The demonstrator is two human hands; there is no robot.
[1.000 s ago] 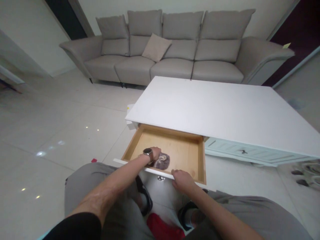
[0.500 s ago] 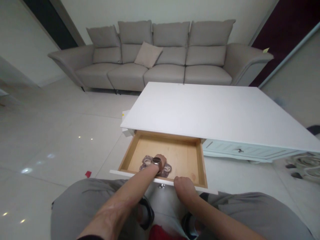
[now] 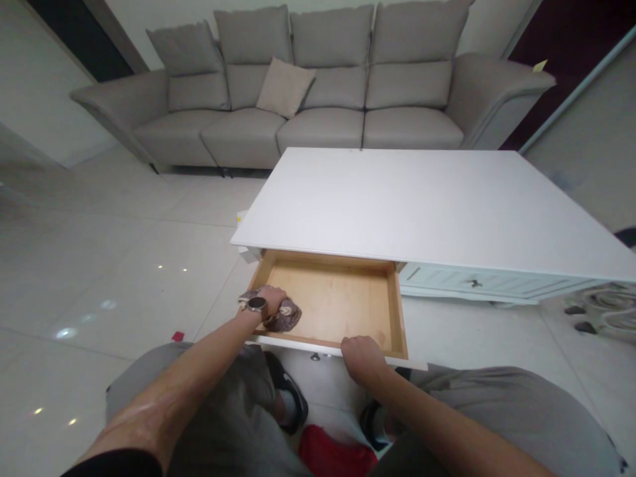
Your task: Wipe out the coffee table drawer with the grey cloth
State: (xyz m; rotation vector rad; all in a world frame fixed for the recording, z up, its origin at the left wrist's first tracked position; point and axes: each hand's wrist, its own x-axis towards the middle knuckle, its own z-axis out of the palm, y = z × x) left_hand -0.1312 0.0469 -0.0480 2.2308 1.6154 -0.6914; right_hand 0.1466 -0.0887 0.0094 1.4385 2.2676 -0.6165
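An open wooden drawer (image 3: 342, 301) is pulled out of a white coffee table (image 3: 422, 205). My left hand (image 3: 268, 301), with a watch on its wrist, presses a purplish-brown cloth (image 3: 288, 317) onto the drawer's bottom at the near left corner; its fingers are closed over the cloth. My right hand (image 3: 362, 354) rests closed on the drawer's white front edge, near the right end. The rest of the drawer's bottom is bare wood.
A grey sofa (image 3: 308, 93) with a cushion stands behind the table. A second, closed drawer (image 3: 472, 283) sits to the right of the open one. My knees in grey trousers and a red object (image 3: 332, 457) fill the near floor. Glossy tiles lie to the left.
My left hand has slid the cloth from the drawer's middle front towards its near left corner. The right hand has stayed on the front edge. The view has shifted slightly.
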